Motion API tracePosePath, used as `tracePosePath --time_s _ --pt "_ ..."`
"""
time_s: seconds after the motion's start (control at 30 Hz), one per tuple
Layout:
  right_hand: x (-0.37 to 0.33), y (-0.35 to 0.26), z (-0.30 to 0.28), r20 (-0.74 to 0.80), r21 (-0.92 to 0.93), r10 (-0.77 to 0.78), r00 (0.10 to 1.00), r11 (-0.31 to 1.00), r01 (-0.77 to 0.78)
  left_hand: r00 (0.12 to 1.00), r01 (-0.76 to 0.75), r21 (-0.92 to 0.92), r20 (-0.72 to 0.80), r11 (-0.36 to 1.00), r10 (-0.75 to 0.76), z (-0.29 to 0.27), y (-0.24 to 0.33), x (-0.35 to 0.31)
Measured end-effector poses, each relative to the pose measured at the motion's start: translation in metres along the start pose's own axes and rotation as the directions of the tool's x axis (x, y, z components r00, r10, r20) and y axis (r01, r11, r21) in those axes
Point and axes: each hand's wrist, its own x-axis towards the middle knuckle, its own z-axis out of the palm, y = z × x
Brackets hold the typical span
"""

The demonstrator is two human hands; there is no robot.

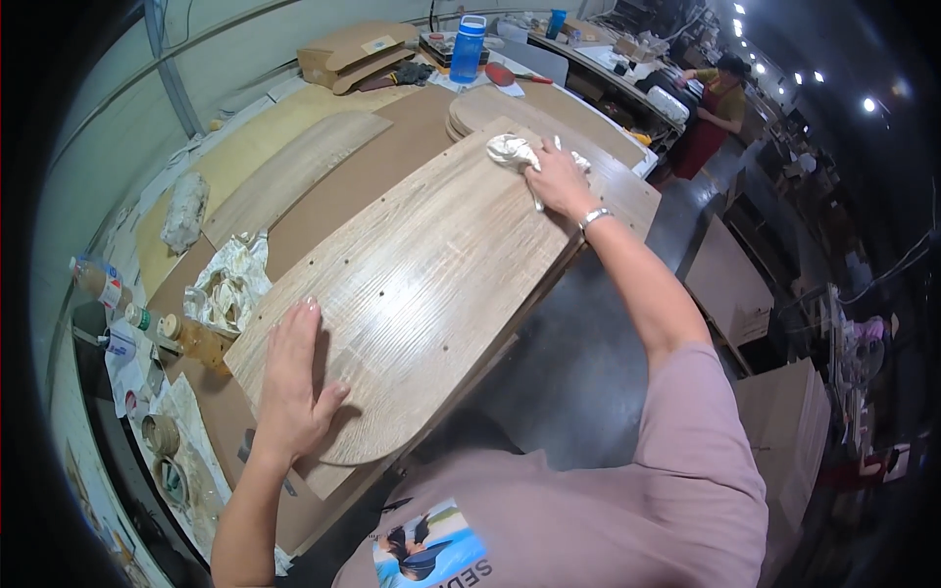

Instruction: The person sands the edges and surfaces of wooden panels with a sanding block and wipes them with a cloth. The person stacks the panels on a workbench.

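A long wood-grain board [412, 265] with one rounded end and several small dark holes lies slantwise before me, on top of other boards. My left hand [297, 377] rests flat on its near left part, fingers stretched and thumb apart, holding nothing. Toward the far end, my right hand [562, 184] grips a crumpled white cloth [513, 152] and presses it against the board's surface. Parts of the cloth stick out on both sides of the fingers.
Left of the board are a crumpled rag [230, 282], a bottle of amber liquid [201, 343] and a lying plastic bottle [98, 281]. Behind lie another board [294, 171], a blue bottle [469, 49] and a cardboard box [353, 54]. A person [714, 113] works at the far right.
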Motion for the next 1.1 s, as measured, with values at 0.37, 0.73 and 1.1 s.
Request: tracePosePath --time_s 0.37,0.73,1.1 --pt "0.145 0.09 0.04 0.023 0.348 -0.289 0.957 0.9 0.263 0.94 0.262 0.29 0.141 0.92 -0.312 0.001 0.024 0.011" --pt "0.128 0.03 -0.034 -0.05 0.71 -0.618 0.784 0.531 0.463 0.909 0.323 -0.396 -0.123 0.859 -0.399 0.103 0.107 0.222" --pt "0.19 0.059 0.063 0.108 0.461 -0.239 0.965 0.872 0.165 0.742 0.665 0.486 -0.343 0.568 -0.575 0.069 -0.012 0.107"
